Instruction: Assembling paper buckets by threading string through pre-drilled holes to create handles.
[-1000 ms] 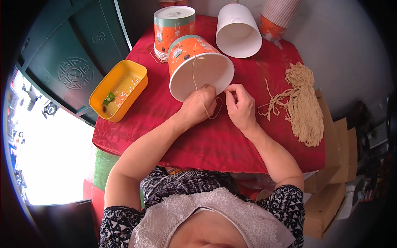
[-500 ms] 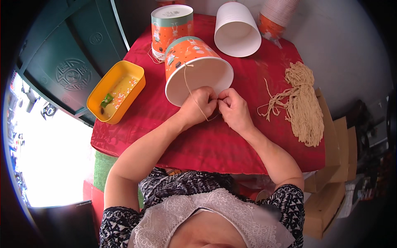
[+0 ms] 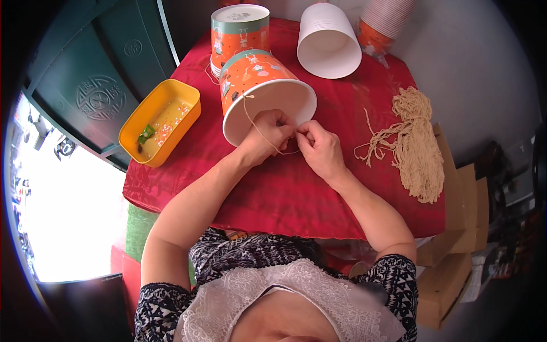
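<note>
An orange paper bucket [image 3: 256,71] with a green band and white inside lies tipped on its side, its mouth facing me. A thin beige cord [image 3: 254,124] is knotted through its wall near the rim and loops down past my wrist. My left hand [image 3: 268,134] is at the lower part of the mouth, partly inside, its fingers pinched on the cord. My right hand [image 3: 322,149] meets it just outside the rim, thumb and forefinger pressed together on the cord's end. The fingertips cover what lies between them.
A yellow tub [image 3: 185,128] with small beads and a green scrap stands left on the red tablecloth [image 3: 256,205]. Behind are stacked orange buckets [image 3: 239,37] and a white bucket [image 3: 327,40]. A beige cord bundle [image 3: 421,154] lies right; cardboard boxes [image 3: 447,285] stand beside the table.
The bucket's mouth has shifted slightly left. My left fingers have moved up and inward a little, and my right hand has followed slightly left, still pinching.
</note>
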Tool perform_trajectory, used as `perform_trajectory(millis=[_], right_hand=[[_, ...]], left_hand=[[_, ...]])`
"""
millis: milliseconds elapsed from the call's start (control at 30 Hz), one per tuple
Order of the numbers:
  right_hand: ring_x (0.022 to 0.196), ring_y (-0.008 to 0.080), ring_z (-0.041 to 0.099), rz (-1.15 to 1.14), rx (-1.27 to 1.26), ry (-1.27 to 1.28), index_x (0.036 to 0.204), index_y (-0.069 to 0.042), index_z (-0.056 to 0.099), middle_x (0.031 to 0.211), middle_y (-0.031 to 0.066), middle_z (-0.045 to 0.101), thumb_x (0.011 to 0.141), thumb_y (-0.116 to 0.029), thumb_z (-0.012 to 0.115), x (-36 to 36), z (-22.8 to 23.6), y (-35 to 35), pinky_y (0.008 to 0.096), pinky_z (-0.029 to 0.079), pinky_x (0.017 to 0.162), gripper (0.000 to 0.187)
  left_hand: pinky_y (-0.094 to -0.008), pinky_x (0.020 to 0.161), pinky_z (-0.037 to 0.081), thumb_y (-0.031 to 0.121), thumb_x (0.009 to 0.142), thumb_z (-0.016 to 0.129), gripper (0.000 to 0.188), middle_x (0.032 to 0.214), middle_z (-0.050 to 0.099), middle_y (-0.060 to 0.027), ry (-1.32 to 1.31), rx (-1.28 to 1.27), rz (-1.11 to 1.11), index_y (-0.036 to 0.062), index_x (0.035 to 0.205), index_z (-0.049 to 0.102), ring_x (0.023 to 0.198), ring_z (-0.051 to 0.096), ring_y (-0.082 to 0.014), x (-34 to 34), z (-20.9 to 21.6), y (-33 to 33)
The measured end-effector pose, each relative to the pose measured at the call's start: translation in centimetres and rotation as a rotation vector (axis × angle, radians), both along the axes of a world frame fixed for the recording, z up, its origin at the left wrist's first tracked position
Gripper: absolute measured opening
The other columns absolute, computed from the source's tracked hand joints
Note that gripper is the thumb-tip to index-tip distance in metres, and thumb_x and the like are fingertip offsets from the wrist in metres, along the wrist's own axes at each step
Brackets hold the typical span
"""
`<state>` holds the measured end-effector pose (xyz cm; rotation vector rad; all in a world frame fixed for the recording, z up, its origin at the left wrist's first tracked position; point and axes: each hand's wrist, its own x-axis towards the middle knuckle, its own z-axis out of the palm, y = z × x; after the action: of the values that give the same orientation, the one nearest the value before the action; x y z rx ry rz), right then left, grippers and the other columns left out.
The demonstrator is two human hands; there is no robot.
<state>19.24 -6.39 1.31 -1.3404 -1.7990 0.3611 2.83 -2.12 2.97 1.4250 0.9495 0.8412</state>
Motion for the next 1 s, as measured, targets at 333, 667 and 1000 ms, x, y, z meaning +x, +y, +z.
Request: perform_trajectory(millis=[333,667,1000], right_hand=[[0.059,0.0292,0.065,0.024,0.009,0.008,0.088,0.000,0.061,0.067,0.0162,0.063,0.084,-0.003,0.066,-0.2,0.5,-0.6,0.0373,0.049,0.051,0.008],[0.060,0.0294,0.064,0.025,0.035,0.093,0.082,0.000,0.058,0.069,0.0168,0.063,0.085,-0.002,0.064,-0.3,-0.4,0.0,0.0364,0.048,0.052,0.007],[0.059,0.0269,0.065,0.034,0.019,0.083,0.083,0.000,0.058,0.070,0.0162,0.063,0.085,-0.001,0.064,-0.4,-0.3,0.0,0.0359,0.048,0.053,0.006]], left_hand=[[-0.0224,0.038,0.038,0.014,0.090,0.059,0.018,0.058,0.053,-0.0034,-0.113,-0.107,-0.060,-0.0001,0.080,0.058,0.044,0.048,-0.0092,-0.3,0.1,-0.3],[-0.0229,0.038,0.036,0.016,0.091,0.061,0.020,0.057,0.053,-0.0029,-0.063,-0.088,-0.014,0.0005,0.079,0.060,0.043,0.047,-0.0088,-0.3,0.8,-0.5],[-0.0332,0.064,0.050,0.009,0.085,0.061,0.013,0.083,0.068,-0.0100,0.260,0.418,-0.010,0.0012,0.091,0.068,0.073,0.063,-0.0214,-1.4,-0.6,0.3]])
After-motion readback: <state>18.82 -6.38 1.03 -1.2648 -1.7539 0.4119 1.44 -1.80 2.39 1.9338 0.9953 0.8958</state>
